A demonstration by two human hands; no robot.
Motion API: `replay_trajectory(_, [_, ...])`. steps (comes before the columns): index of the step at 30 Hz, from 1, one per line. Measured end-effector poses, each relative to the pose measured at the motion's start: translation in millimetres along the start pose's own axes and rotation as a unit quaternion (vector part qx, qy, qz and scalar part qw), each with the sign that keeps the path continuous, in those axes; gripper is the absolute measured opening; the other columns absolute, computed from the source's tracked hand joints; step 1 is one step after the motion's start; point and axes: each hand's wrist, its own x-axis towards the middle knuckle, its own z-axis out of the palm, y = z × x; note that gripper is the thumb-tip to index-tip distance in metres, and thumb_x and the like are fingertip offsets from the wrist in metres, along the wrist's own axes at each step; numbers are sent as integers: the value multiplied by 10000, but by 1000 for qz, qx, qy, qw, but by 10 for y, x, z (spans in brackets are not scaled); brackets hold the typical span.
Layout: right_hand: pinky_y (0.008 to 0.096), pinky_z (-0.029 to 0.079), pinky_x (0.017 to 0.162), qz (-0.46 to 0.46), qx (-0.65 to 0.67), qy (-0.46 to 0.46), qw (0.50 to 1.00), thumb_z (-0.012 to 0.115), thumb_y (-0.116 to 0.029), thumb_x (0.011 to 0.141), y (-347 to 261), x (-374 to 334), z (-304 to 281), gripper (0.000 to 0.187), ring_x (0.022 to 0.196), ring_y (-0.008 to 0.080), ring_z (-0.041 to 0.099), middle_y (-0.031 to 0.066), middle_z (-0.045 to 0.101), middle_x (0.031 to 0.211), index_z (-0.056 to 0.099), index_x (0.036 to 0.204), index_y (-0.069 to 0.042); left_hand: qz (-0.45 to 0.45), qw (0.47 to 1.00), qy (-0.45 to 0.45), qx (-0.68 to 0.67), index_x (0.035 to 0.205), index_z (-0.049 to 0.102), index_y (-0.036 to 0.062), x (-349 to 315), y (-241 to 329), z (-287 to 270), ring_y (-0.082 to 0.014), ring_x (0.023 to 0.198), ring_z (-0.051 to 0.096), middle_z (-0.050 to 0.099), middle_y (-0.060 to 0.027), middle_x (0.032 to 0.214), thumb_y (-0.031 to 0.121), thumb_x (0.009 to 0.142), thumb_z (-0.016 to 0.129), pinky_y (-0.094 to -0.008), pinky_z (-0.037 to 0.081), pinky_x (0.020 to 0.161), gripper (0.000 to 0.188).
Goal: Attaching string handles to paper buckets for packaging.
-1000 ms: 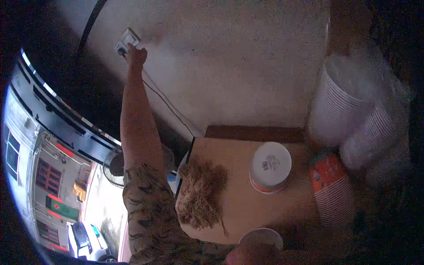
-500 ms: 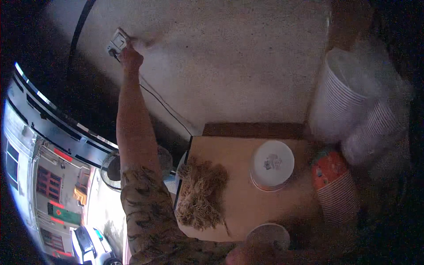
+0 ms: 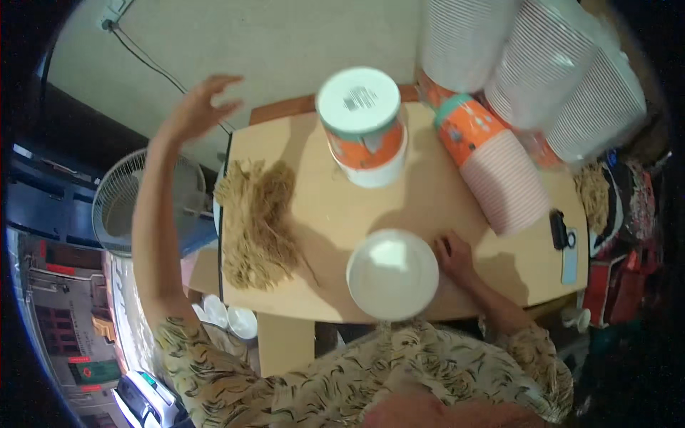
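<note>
My left hand (image 3: pixel 200 110) is raised in the air at the left, between the wall and the table, with fingers apart and nothing in them. Below it, a tangled heap of tan, stringy fibre (image 3: pixel 257 225) lies on the table's left side. My right hand (image 3: pixel 454 258) rests on the table, fingers loosely bent with a gap showing, close beside a round white tub (image 3: pixel 392 274). That tub stands open side up near the front edge, and I see nothing in it. Behind it stands an upside-down stack of orange-and-white paper tubs (image 3: pixel 367 153), white base on top.
Nested tubs (image 3: pixel 499 171) lie along the table's (image 3: pixel 321 242) right side, with tall wrapped white stacks (image 3: pixel 542 64) behind. A black item and a light-blue strip (image 3: pixel 569 265) lie at the right edge. A fan (image 3: pixel 118 200) stands left. The wall switch (image 3: pixel 113 11) has a plugged-in cord.
The scene has become much brighter. My left hand has come away from the wall switch, back toward me, and the view has tilted down to take in more of the table.
</note>
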Motion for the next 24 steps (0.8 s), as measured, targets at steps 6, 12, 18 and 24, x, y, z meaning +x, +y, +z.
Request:
replay_trajectory(6, [356,462,593,-34,78,30,996,623,-172,943,-62,-33,-64,170,622,211,572,118,579,701,571,862,-32,-18,978,-40,-204,1247,637,37,-1912,1318,993,-196,909,675,663,-142,1180,128,944,647,-307,542,713,317])
replay_trajectory(12, [262,438,569,83,397,84,910,602,-142,951,35,-366,-267,165,642,71,527,-28,543,705,605,825,-36,-101,917,176,-343,1090,701,-5,-2869,2327,1767,-140,795,670,724,-97,941,95,951,627,-257,518,691,187])
replay_trajectory(18, [211,389,525,-12,381,-128,916,607,-135,963,-933,-1421,-915,139,615,31,489,-34,550,716,605,871,-31,-94,843,159,-505,1180,677,18,-3373,3606,2238,-89,788,667,708,-76,1078,4,807,778,-213,521,663,387])
replay_trajectory(24, [197,375,562,-22,409,-165,897,628,-126,961,-1044,-1734,-826,133,664,6,461,-66,520,736,582,898,-19,-81,684,62,-723,1422,470,14,-3283,3933,2410,-150,949,694,648,-141,1249,-81,800,756,-233,548,751,690])
